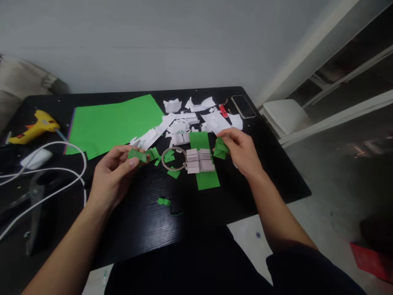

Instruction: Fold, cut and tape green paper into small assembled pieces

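Note:
Between the thumb and fingers of my left hand (114,170) is a small folded green paper piece (137,155). My right hand (241,151) pinches another folded green paper piece (220,148) above the table. Between the hands lies a green paper strip (201,140), with a pale folded paper piece (200,160) across it. A ring (174,169) rests just left of the pale piece, with small green scraps (169,156) in and around it. Nearer me lies a small creased green scrap (164,201).
A large green sheet (113,123) and a yellow glue gun (37,127) lie at the left, near a white cable (73,180) and dark scissors (36,209). White paper scraps (184,121), a red object (223,110) and a phone (243,106) occupy the back.

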Available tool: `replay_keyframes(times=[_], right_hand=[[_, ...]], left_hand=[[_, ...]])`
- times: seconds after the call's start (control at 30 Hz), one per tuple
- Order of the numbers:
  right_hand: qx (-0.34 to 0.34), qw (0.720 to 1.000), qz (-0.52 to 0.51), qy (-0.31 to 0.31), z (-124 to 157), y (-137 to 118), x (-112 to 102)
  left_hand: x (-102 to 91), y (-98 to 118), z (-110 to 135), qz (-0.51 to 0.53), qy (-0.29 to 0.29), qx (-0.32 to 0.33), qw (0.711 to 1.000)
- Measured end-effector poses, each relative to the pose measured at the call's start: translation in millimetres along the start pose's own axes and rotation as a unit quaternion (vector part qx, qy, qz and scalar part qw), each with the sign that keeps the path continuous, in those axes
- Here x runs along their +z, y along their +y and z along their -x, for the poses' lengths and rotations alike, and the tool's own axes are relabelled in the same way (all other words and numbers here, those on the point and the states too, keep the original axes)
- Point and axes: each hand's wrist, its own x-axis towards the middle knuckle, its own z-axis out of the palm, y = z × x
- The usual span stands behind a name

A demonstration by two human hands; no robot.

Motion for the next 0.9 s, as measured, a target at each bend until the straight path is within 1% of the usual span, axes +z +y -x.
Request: replay_keyframes(times=[0.07, 0.13, 0.23, 0.3, 0.43, 0.53, 0.6, 0.67, 0.73, 0.9], right_hand=[[0.005, 0.999, 0.039, -0.002, 5.1, 0.1, -0.7], [0.009, 0.995, 0.1, -0.004, 11.8, -2.9, 0.5], [-0.02, 0.977, 0.212, -0.003, 22.1, -8.5, 7.9], [-0.02, 0.965, 0.263, -0.001, 27.0, -8.4, 16.0], [-0.019, 0.958, 0.285, -0.005, 28.6, 4.2, 31.0], [-0.033, 0.96, 0.278, 0.009, 26.0, 13.5, 35.7], [-0.031, 0.962, 0.272, 0.012, 24.6, 14.5, 35.9], [-0.022, 0.964, 0.267, 0.009, 23.8, 11.5, 34.4], [-0.01, 0.967, 0.256, 0.0, 23.4, 6.8, 31.3], [0.02, 0.979, 0.202, -0.019, 22.0, 0.4, 19.1]], left_hand=[[-0.8, -0.6, 0.6, -0.006, -0.002, -0.007, 1.0], [-1.1, -1.3, 2.0, -0.03, -0.024, -0.003, 0.999], [2.6, -2.4, 5.7, -0.106, -0.094, 0.01, 0.99], [8.8, -3.2, 9.4, -0.153, -0.154, 0.011, 0.976], [26.1, -6.4, 18.3, -0.196, -0.272, 0.0, 0.942], [37.4, -10.2, 22.6, -0.247, -0.329, 0.003, 0.911], [42.8, -13.1, 23.1, -0.273, -0.352, 0.005, 0.895], [46.5, -15.8, 22.4, -0.281, -0.364, -0.004, 0.888], [48.7, -18.0, 21.4, -0.271, -0.366, -0.021, 0.89], [48.7, -20.3, 20.2, -0.219, -0.348, -0.074, 0.909]])
